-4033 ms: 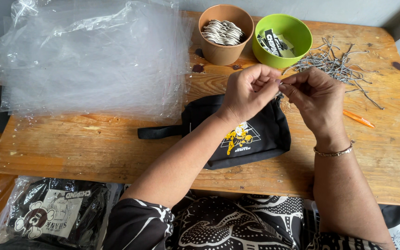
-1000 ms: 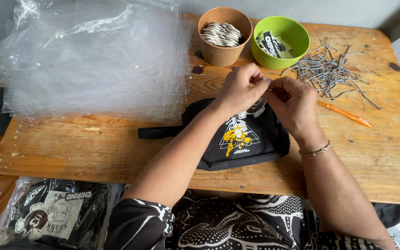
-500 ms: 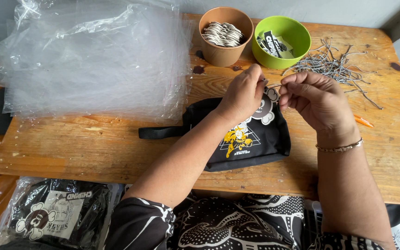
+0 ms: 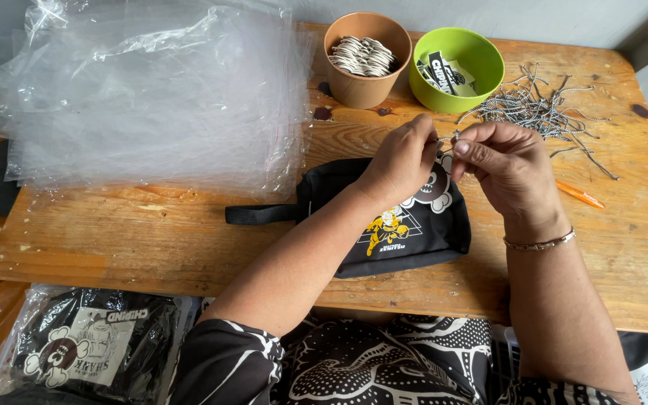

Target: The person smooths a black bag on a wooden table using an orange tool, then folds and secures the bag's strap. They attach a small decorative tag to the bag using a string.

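A black pouch [image 4: 406, 232] with a yellow print and a side strap lies on the wooden table [image 4: 114, 247] in front of me. Above its top edge my left hand [image 4: 403, 161] and my right hand [image 4: 504, 165] meet, each pinching an end of a thin silver ball chain [image 4: 448, 139]. A round white tag [image 4: 435, 186] hangs just under my hands against the pouch. A bracelet circles my right wrist.
A brown cup [image 4: 365, 56] of white tags and a green bowl [image 4: 457, 67] of printed cards stand at the back. Loose ball chains [image 4: 541, 109] lie at the right, an orange pen [image 4: 579, 193] near them. Clear plastic bags [image 4: 151, 97] cover the left; a bagged pouch [image 4: 84, 345] sits below.
Both hands have stayed together over the pouch's top edge, shifting slightly while working the chain. The white tag now shows below my hands.
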